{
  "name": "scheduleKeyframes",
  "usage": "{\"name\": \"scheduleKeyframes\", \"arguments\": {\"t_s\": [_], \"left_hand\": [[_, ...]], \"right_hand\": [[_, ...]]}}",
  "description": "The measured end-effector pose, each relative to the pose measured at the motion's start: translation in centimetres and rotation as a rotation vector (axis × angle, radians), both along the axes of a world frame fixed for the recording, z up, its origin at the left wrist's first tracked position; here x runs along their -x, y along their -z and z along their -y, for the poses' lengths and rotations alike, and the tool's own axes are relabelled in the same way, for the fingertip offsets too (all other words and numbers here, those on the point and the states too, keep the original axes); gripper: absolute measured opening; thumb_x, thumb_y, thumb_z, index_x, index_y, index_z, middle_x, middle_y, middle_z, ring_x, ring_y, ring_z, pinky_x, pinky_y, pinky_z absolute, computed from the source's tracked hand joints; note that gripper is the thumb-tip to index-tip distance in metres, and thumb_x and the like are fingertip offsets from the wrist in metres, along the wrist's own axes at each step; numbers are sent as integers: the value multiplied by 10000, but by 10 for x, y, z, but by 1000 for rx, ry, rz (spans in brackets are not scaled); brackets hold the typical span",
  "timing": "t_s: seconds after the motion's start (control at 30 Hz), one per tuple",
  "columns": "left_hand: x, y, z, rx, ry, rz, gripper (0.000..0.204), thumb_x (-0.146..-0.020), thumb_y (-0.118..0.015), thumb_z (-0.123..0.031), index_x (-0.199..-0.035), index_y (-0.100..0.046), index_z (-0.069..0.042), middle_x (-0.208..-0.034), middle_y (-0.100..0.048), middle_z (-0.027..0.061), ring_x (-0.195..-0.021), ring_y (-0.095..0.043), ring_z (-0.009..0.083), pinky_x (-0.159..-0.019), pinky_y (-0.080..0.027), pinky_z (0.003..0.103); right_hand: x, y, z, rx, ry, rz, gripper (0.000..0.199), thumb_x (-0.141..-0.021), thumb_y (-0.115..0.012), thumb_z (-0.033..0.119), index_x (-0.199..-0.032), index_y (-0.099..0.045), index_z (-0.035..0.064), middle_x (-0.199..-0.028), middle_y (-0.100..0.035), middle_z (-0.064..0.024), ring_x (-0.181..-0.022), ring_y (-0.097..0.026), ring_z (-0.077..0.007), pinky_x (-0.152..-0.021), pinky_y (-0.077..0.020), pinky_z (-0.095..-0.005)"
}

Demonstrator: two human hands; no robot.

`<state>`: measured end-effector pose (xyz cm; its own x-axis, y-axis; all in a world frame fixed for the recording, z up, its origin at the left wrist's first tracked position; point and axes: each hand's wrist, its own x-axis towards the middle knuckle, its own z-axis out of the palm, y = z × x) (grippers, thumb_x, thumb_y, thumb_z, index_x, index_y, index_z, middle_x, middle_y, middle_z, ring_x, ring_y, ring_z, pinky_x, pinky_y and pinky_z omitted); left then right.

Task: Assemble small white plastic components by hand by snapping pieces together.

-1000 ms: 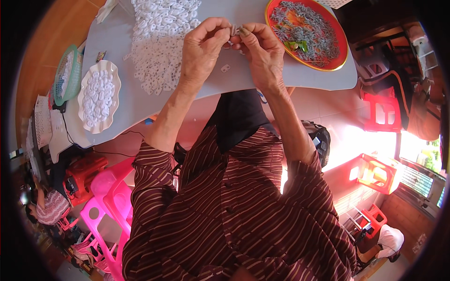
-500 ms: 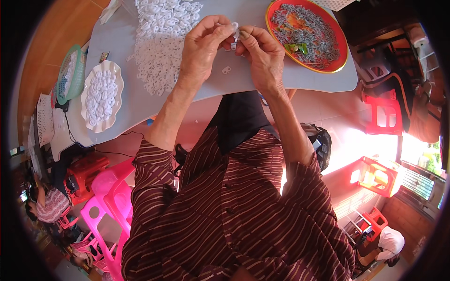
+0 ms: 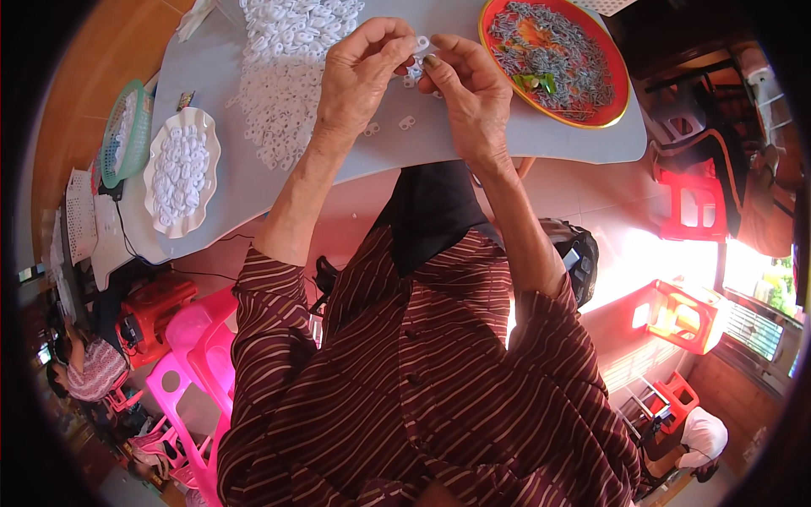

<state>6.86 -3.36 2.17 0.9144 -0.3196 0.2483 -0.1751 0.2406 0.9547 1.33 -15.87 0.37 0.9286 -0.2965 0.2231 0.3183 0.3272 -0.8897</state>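
Note:
Above the table's near edge, both my hands are raised close together. My left hand (image 3: 359,80) is closed, its thumb and forefinger pinching a small white plastic piece with a round hole (image 3: 422,42). Facing it, my right hand (image 3: 475,97) has its thumb and forefinger bent together; what lies between them is too small to make out. Below the fingers, a few loose white pieces (image 3: 407,122) lie on the grey table (image 3: 591,148). A large heap of similar white pieces (image 3: 283,84) spreads beside my left hand.
Right of my hands stands a red tray with a yellow rim (image 3: 583,126), holding small grey parts and something green. At left are a wavy-edged white dish (image 3: 150,182) of white pieces and a green basket (image 3: 140,131). A pink chair (image 3: 182,372) stands behind left.
My left hand has shifted slightly up and left, and the fingertips of both hands have drawn a little apart. More loose white pieces show on the table below them.

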Motion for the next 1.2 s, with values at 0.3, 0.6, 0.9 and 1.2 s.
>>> {"name": "scheduleKeyframes", "arguments": {"t_s": [0.3, 0.6, 0.9, 1.2], "left_hand": [[11, -4, 2, -173, -69, 88, 167, -891, -571, -176, -925, -601, -16, -745, -589, -2, -669, -529, 76, -619, -447, 215], [15, 0, -3, -440, -90, 198, 280, -943, -453, -260, -902, -543, 2, -675, -543, 110, -618, -496, 166, -606, -432, 300], [9, 3, -8, -476, -85, 184, 254, -904, -436, -214, -860, -514, 24, -680, -505, 124, -628, -470, 177, -627, -430, 297], [6, 12, -12, -460, -32, 454, 234, -896, -423, -183, -830, -491, 31, -681, -505, 115, -593, -499, 188, -571, -435, 296]], "right_hand": [[1, 0, -1, 92, 61, 7, 215, -865, -597, 39, -1071, -588, -21, -835, -620, -40, -702, -593, -89, -660, -494, -209], [1, -4, -4, 66, -53, -6, 215, -864, -585, 11, -1072, -577, -43, -838, -624, -50, -721, -602, -102, -692, -503, -215], [0, 2, -5, 198, -98, 32, 258, -804, -646, -2, -1048, -575, -49, -776, -584, -15, -728, -566, -78, -686, -495, -210], [1, 8, -5, 470, 48, 62, 193, -780, -675, 30, -939, -575, -17, -669, -585, -32, -626, -555, -79, -569, -463, -230]]}}
